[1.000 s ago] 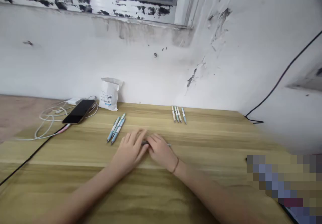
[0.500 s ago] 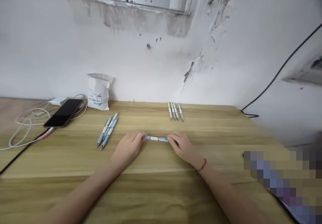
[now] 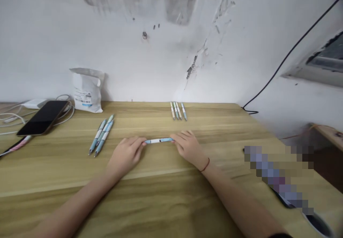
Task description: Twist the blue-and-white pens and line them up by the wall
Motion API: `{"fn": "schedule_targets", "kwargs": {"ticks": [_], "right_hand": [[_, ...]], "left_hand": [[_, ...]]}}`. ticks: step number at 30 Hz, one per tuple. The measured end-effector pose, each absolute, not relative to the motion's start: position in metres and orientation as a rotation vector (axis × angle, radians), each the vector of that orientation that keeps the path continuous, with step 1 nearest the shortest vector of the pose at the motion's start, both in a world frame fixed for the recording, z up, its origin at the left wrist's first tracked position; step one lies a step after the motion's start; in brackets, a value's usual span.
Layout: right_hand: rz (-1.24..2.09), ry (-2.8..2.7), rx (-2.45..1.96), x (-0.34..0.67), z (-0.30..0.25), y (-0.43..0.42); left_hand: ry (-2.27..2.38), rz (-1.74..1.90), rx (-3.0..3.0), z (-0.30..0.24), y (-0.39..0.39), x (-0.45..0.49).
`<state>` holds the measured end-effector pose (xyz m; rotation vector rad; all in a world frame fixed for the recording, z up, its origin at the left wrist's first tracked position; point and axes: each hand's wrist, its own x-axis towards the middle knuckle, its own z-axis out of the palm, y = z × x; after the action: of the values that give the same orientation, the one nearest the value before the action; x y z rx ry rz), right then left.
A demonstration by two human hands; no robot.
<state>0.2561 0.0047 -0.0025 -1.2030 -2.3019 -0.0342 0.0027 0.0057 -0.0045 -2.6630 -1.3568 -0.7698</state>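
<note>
A blue and white pen [image 3: 155, 141] is stretched sideways between my two hands, just over or on the tabletop. My left hand [image 3: 127, 154] pinches its left end, and my right hand [image 3: 189, 147], with a red cord at the wrist, pinches its right end. Left of my left hand lies a loose pile of several blue and green pens [image 3: 103, 134], tips toward me. Farther back, beyond my right hand, a row of several pens [image 3: 175, 111] in yellow, green and white lies side by side, with a blue pen [image 3: 184, 111] slightly apart at its right.
At the left lie a black phone [image 3: 43, 117], a white charger [image 3: 34, 104] and tangled cables [image 3: 64, 115]. A white packet [image 3: 87, 91] stands against the wall. Along the right of the wooden table [image 3: 160, 202] is a blurred-out object [image 3: 278, 181]. A black cord [image 3: 292, 49] runs down the right wall.
The view has turned right and tilted down, so everything sits farther left in it. Both hands keep hold of the pen, which now slants slightly up to the right.
</note>
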Motion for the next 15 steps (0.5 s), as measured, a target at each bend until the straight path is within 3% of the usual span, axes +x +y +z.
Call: {"fn": "schedule_targets", "kwargs": {"ticks": [7, 15], "right_hand": [[0.546, -2.076, -1.2, 0.249, -0.0001, -0.0004], [0.433, -2.006, -1.19, 0.2501, -0.005, -0.0013]], "left_hand": [[-1.224, -0.817, -2.548, 0.0022, 0.0028, 0.0022], [-1.279, -0.68, -2.65, -0.0018, 0.0033, 0.0056]]}}
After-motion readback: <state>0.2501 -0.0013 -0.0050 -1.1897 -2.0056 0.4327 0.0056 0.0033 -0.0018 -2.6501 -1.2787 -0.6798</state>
